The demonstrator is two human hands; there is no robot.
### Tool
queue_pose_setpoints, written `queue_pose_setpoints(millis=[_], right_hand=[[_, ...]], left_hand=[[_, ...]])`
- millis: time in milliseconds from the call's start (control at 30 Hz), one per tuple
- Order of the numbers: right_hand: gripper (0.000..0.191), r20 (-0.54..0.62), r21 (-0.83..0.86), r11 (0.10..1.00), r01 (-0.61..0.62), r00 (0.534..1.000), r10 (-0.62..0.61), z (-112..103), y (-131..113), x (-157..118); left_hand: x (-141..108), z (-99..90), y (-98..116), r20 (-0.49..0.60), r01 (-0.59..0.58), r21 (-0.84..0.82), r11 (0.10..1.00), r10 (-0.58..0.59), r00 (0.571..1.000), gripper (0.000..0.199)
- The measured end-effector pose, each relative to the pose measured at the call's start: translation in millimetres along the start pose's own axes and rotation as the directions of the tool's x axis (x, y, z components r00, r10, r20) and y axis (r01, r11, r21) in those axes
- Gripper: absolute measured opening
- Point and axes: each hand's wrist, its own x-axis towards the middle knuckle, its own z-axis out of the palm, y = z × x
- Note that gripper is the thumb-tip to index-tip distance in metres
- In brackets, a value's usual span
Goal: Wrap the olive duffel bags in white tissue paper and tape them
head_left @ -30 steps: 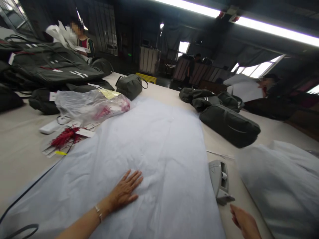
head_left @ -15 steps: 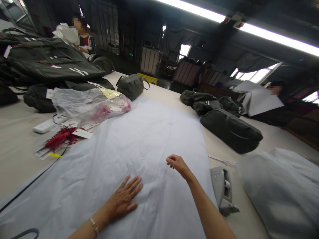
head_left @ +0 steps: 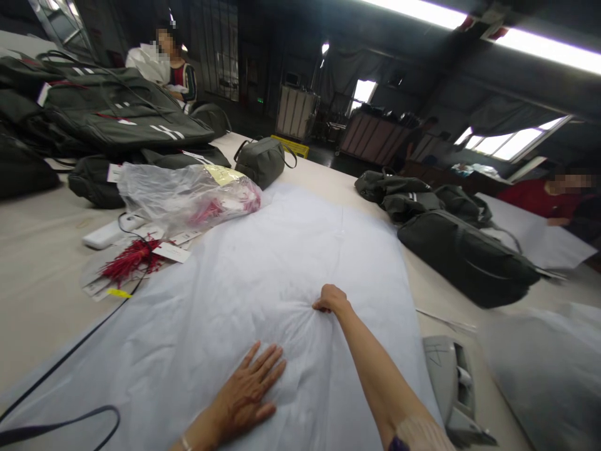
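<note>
A large white translucent plastic sheet point(head_left: 225, 313) is spread over the table in front of me. My left hand point(head_left: 253, 391) lies flat on it with the fingers spread. Just beyond and to the right, my right hand point(head_left: 331, 299) pinches the sheet, and creases run from its fingertips toward the left hand. To the right of the sheet sits a grey tape dispenser point(head_left: 453, 382). Left of the sheet lie a bundle of red strings point(head_left: 134, 258) with white tags and a clear plastic bag point(head_left: 183, 194) with red and white contents.
Dark green bags point(head_left: 117, 113) are heaped at the back left. A small dark bag point(head_left: 260, 161) stands at the far edge, and more bags point(head_left: 464, 257) lie at the right. Plastic film point(head_left: 544, 363) is at the near right. Co-workers are at the back left and right.
My right hand has come down and now grips the sheet, pulling creases into it. My left hand stays flat. The view has shifted, and the person at the right shows more.
</note>
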Motion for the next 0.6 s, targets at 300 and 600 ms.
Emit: queue_pose_setpoints(millis=[300, 600], right_hand=[[0.046, -0.354, 0.117, 0.989, 0.086, 0.934, -0.039, 18, 42, -27], [0.069, -0.424, -0.202, 0.883, 0.424, 0.775, -0.469, 112, 32, -57]], left_hand=[[2, -7.8, 2, 0.020, 0.005, -0.027, 1.000, -0.005, 1.000, 0.085], [3, 1.3, -2, 0.041, 0.014, 0.044, 0.999, -0.016, 0.999, 0.080]])
